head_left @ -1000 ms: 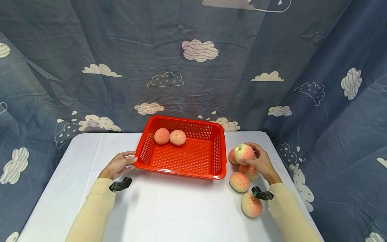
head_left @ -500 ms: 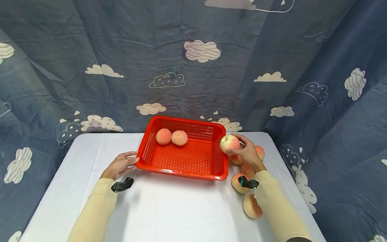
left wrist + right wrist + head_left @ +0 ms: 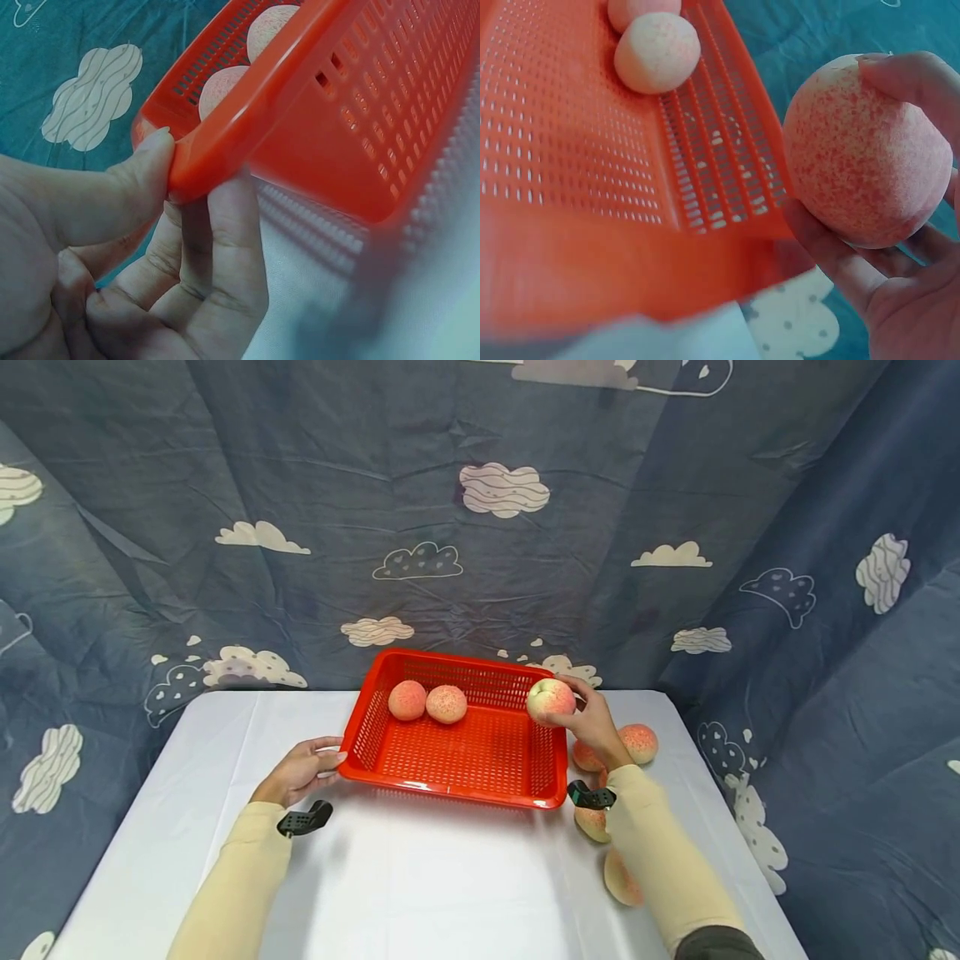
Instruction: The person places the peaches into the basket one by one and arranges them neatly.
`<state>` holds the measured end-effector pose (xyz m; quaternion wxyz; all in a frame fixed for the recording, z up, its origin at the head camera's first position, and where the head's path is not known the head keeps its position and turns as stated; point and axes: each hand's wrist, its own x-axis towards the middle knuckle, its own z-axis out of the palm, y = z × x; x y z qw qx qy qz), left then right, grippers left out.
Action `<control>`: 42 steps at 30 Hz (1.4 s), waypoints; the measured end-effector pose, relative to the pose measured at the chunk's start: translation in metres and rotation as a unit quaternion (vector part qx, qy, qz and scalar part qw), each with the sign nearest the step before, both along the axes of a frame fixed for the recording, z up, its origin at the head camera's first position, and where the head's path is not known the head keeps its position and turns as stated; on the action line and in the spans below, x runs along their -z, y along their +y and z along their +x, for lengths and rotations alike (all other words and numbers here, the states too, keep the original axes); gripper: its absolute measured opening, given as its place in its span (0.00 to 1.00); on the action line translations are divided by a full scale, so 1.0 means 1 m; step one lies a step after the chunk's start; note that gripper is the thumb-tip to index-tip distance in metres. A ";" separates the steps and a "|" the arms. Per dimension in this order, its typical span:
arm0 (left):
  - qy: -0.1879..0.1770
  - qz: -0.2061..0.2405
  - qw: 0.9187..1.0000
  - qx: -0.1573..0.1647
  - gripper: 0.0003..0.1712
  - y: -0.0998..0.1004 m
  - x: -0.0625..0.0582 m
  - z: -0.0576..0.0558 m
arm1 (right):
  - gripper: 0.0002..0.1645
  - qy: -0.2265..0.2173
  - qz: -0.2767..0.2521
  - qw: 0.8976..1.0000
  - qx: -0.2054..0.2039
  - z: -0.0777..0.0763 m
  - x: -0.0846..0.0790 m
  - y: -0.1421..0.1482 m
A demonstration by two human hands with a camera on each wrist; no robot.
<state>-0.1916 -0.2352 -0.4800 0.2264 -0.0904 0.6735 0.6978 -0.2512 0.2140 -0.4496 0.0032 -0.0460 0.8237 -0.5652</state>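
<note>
A red plastic basket [image 3: 450,791] with slotted walls stands on the white table. My left hand [image 3: 298,772] pinches its front left corner, thumb on top of the rim and fingers beneath, as the left wrist view shows. In my right hand [image 3: 592,724] is a peach [image 3: 550,700], gripped between thumb and fingers over the basket's right end. The right wrist view shows this peach [image 3: 866,154] speckled pink, held above the rim. Two more peaches, one pink [image 3: 407,701] and one paler [image 3: 447,704], lie side by side in the basket's back left part.
Right of the basket, several loose peaches lie on the table [image 3: 420,877], among them one [image 3: 638,743] at the back and one [image 3: 622,878] near the front. My right forearm partly hides some. A dark cloud-patterned curtain [image 3: 315,485] hangs behind the table.
My right hand has carried the peach leftward from above the loose peaches to over the basket's right end. My left hand keeps its hold on the basket corner.
</note>
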 end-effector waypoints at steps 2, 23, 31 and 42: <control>-0.001 0.003 1.000 -0.001 0.31 0.000 0.000 0.000 | 0.46 0.000 -0.003 1.000 -0.003 -0.005 0.001 -0.007; -0.005 -0.014 1.000 -0.009 0.31 -0.001 0.004 0.000 | 0.40 -0.042 -0.041 0.998 -0.018 -0.046 0.027 -0.052; -0.009 -0.009 1.000 -0.015 0.32 -0.001 0.005 -0.002 | 0.38 -0.101 -0.021 0.995 -0.005 -0.052 0.034 -0.067; -0.001 -0.009 1.000 -0.010 0.32 -0.004 0.005 -0.003 | 0.39 -0.124 0.010 0.992 0.015 -0.064 0.065 -0.086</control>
